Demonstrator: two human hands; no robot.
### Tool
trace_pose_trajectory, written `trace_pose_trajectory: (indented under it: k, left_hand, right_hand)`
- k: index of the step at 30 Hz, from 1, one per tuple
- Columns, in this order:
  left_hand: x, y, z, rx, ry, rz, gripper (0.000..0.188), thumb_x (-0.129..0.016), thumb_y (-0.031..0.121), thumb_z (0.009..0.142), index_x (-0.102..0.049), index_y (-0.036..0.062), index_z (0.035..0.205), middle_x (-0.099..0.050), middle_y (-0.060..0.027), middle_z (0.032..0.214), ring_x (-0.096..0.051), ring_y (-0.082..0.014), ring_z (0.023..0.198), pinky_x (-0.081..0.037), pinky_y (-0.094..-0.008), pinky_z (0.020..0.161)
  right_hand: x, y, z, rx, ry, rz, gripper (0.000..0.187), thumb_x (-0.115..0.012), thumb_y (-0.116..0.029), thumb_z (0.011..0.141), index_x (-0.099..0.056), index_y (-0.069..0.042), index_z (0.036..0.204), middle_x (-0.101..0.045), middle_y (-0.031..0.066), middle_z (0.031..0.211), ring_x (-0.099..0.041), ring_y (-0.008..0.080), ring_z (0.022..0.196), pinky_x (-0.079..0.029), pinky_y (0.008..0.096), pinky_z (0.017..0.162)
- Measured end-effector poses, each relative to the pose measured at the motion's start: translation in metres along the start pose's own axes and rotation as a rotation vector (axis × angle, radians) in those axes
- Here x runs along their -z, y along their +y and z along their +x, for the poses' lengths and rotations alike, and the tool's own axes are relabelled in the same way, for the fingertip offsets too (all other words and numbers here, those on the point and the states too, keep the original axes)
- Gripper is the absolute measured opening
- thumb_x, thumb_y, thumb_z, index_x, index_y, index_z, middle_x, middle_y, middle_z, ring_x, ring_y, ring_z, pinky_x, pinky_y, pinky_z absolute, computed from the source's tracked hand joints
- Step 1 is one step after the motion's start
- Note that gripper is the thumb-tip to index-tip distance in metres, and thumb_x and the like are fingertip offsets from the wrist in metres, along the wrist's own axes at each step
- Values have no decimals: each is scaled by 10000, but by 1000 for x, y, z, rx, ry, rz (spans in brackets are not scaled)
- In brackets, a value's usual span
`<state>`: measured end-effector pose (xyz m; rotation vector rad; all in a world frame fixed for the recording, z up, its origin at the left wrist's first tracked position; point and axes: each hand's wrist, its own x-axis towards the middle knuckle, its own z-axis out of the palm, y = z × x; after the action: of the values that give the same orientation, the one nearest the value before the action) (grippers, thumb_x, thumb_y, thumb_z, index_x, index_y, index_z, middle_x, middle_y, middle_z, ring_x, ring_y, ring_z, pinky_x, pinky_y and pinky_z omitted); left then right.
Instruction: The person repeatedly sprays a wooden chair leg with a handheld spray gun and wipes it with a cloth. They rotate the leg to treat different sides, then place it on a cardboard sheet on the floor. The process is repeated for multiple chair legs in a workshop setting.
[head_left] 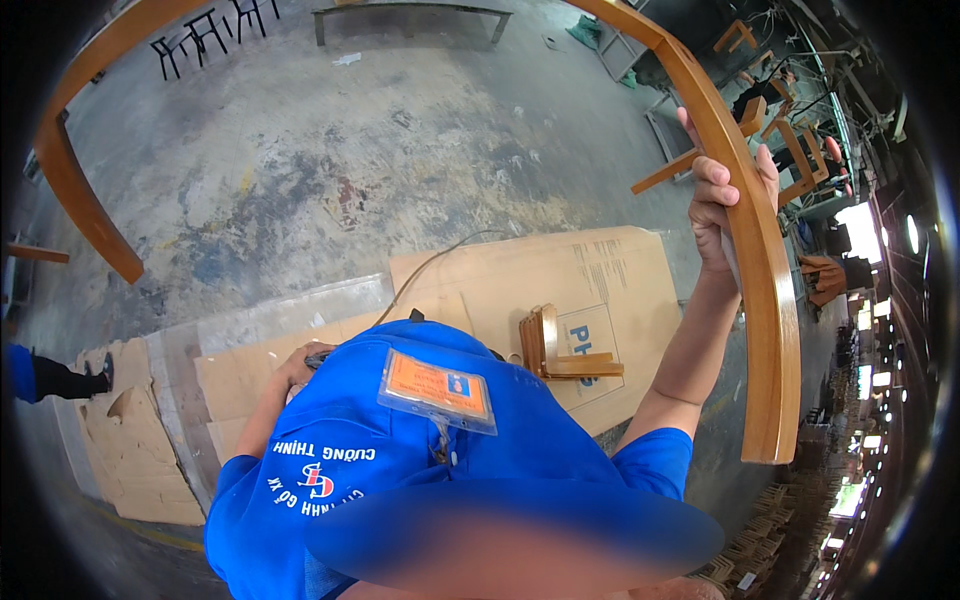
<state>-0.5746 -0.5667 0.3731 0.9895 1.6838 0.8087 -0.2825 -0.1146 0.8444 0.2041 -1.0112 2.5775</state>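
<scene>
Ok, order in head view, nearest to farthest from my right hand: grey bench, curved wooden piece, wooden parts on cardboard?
1. Curved wooden piece, in the right hand.
2. Wooden parts, on the cardboard.
3. Grey bench, far across the floor.

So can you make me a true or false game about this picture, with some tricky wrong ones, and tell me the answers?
1. The right hand holds a curved wooden piece. True.
2. The shirt is red. False: the shirt is blue.
3. A smaller wooden item is on the cardboard. True.
4. The left hand holds the curved wooden piece too. False: the left hand is down beside the shirt, at a dark object.
5. The badge is mostly orange. True.
</scene>
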Motion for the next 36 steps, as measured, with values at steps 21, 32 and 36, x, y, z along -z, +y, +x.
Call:
trace_pose_trajectory:
  k: [21,32,36]
  left_hand:
    - [-19,7,-50,-4,144,100,239,-681,162,731,-629,90,953,-634,-125,946,-619,-303,917,-480,-371,790]
    - [2,51,-9,354,-23,443,329,-702,333,698,-665,226,1006,-668,-99,1018,-619,-325,988,-487,-420,848]
    - [-9,53,6,384,-21,325,397,-697,371,712,-659,233,1083,-664,-106,1054,-609,-327,1028,-478,-399,892]
  right_hand:
    - [13,-14,19,74,121,409,920,-606,-307,913,33,136,1404,-514,221,1006,-650,250,878,-464,162,394]
    - [19,-19,22,67,125,400,888,-580,-340,920,-16,145,1404,-531,229,958,-661,271,851,-452,170,369]
    - [33,-28,23,56,101,364,866,-544,-385,931,-48,143,1406,-532,225,946,-663,271,847,-442,176,361]
